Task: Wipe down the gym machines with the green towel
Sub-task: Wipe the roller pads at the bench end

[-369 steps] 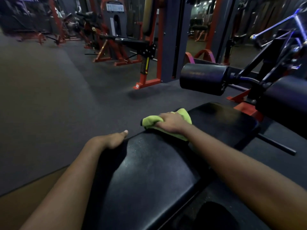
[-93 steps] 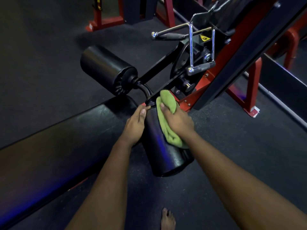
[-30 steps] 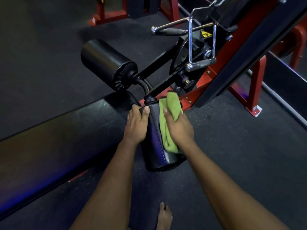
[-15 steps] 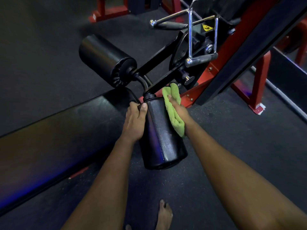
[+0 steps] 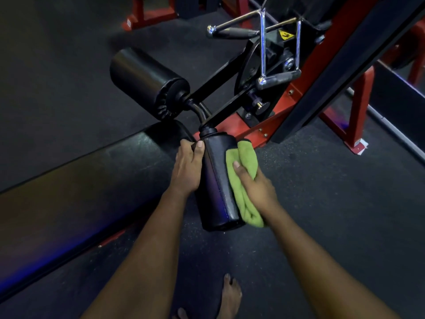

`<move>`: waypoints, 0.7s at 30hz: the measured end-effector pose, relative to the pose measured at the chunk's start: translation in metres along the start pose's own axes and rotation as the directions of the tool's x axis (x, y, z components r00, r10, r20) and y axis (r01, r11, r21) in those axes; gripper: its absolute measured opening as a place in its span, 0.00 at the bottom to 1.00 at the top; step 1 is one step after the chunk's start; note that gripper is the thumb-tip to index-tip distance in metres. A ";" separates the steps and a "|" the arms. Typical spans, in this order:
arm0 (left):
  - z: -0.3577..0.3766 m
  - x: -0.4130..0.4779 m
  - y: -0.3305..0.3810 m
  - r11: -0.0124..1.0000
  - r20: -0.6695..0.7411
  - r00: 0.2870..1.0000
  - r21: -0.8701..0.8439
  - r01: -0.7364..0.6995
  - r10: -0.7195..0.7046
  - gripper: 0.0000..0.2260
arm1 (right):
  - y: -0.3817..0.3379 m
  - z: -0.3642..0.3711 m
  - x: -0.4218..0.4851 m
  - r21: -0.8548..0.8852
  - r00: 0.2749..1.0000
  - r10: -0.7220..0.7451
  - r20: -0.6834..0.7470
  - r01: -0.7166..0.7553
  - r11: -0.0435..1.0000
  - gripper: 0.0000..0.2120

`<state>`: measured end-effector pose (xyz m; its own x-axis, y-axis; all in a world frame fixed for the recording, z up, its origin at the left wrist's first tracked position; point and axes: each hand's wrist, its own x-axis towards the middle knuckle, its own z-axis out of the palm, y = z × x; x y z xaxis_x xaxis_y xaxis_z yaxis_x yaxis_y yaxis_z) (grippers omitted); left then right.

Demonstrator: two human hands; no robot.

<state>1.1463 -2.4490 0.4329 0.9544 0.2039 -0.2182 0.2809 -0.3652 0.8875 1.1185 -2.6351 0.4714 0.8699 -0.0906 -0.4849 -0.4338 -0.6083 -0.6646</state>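
- Your black bench (image 5: 80, 192) runs along the left, with the far roller pad (image 5: 147, 81) beyond its end.
- Your left hand (image 5: 187, 168) grips the left side of the near roller pad (image 5: 216, 180), fingers curled round it and the thumb laid near its upper end.
- The green towel (image 5: 243, 162) lies folded against the right side of that pad, from its upper end almost to the lower end.
- Your right hand (image 5: 257, 187) holds the towel against the pad, thumb stretched over the cloth.
- A bare foot (image 5: 230, 293) stands on the floor below.
- The chrome handle (image 5: 278, 77) hangs by the red frame (image 5: 361, 107) at the right.
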 end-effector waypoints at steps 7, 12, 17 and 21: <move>-0.004 -0.005 0.005 0.983 -0.089 0.988 0.144 -0.111 0.124 0.17 | 0.003 -0.007 0.004 0.419 0.981 0.086 0.176 -0.154 0.895 0.23; 0.001 -0.014 0.005 0.993 -0.062 0.996 0.098 -0.061 0.068 0.15 | 0.016 0.012 -0.041 -0.063 0.986 -0.125 -0.107 0.118 0.991 0.46; 0.001 -0.011 -0.006 0.999 -0.047 0.998 0.032 -0.044 0.046 0.13 | -0.020 0.018 -0.027 -0.347 0.980 -0.157 -0.121 0.106 0.932 0.49; 0.003 -0.009 -0.011 0.999 -0.045 0.998 0.016 -0.038 0.039 0.13 | -0.062 0.015 0.025 -0.284 0.986 -0.111 -0.125 0.071 0.956 0.44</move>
<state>1.1350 -2.4499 0.4236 0.9590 0.2300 -0.1654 0.2461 -0.3869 0.8887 1.1637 -2.5877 0.4918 0.9350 -0.1209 -0.3333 -0.2862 -0.8123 -0.5082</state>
